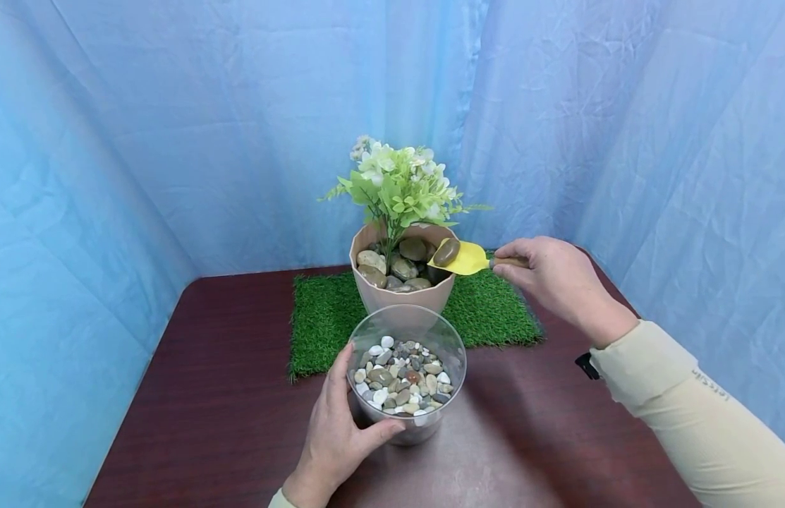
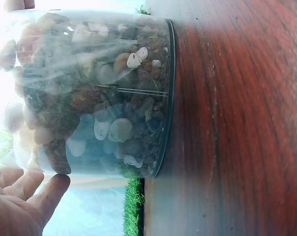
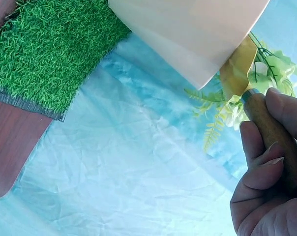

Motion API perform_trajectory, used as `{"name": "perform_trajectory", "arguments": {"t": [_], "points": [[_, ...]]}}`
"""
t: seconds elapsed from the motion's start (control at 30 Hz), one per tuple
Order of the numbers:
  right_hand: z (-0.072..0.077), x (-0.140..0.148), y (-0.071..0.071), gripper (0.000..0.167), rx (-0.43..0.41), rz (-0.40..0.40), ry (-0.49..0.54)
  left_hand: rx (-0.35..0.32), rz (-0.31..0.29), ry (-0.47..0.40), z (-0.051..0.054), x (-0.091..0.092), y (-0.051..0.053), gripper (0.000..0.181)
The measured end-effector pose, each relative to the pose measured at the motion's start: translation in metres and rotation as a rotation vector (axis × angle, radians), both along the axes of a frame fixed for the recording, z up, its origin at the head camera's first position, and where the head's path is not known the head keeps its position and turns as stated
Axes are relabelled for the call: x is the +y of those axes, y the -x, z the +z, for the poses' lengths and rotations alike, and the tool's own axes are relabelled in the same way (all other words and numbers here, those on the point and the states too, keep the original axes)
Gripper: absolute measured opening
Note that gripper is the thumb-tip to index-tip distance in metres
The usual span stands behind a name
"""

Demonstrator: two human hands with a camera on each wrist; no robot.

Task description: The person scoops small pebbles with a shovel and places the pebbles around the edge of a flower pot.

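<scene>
My right hand (image 1: 557, 279) grips the wooden handle (image 3: 274, 130) of a small trowel with a yellow blade (image 1: 470, 259). One smooth brown stone (image 1: 447, 251) lies on the blade, over the right rim of a beige flowerpot (image 1: 401, 300). Inside the pot, several large stones (image 1: 403, 268) surround an artificial plant (image 1: 401, 180) with white flowers. Nearer to me, my left hand (image 1: 341, 423) holds a clear round container (image 1: 455, 384) by its left side, thumb across the front. Mixed pebbles (image 1: 401, 377) fill it partway, and its base (image 2: 168, 98) rests on the table.
The flowerpot stands on a green artificial-grass mat (image 1: 322, 317), which lies on a dark red-brown wooden table (image 1: 227, 395). The container is just in front of the pot. Blue curtains (image 1: 240, 141) hang behind the table and along both sides.
</scene>
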State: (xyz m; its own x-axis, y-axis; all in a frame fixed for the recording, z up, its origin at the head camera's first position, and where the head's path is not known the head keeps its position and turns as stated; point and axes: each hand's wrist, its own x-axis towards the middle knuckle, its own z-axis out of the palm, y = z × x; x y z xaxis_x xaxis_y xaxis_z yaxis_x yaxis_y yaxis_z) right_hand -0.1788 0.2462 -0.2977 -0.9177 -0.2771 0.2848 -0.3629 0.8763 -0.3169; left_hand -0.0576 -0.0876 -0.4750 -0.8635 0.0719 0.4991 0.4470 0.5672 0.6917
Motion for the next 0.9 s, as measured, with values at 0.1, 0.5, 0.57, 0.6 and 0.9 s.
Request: {"name": "perform_trajectory", "arguments": {"t": [0.1,0.5,0.57,0.6,0.9], "points": [[0.002,0.001,0.001,0.019,0.004,0.003,-0.015,-0.004,-0.003,-0.003,0.000,0.000,0.000,0.126],[0.009,-0.001,0.002,0.020,0.029,0.018,-0.071,-0.004,-0.009,-0.009,0.001,0.000,0.000,0.127],[0.011,-0.002,0.001,0.019,0.034,0.017,-0.081,-0.019,-0.013,-0.015,0.002,0.000,-0.001,0.127],[0.012,-0.003,0.001,0.018,0.037,0.016,-0.085,-0.019,-0.015,-0.017,0.002,0.000,-0.001,0.127],[0.016,-0.006,0.000,0.015,0.084,0.021,-0.131,0.004,-0.014,-0.014,0.000,0.000,0.001,0.125]]}}
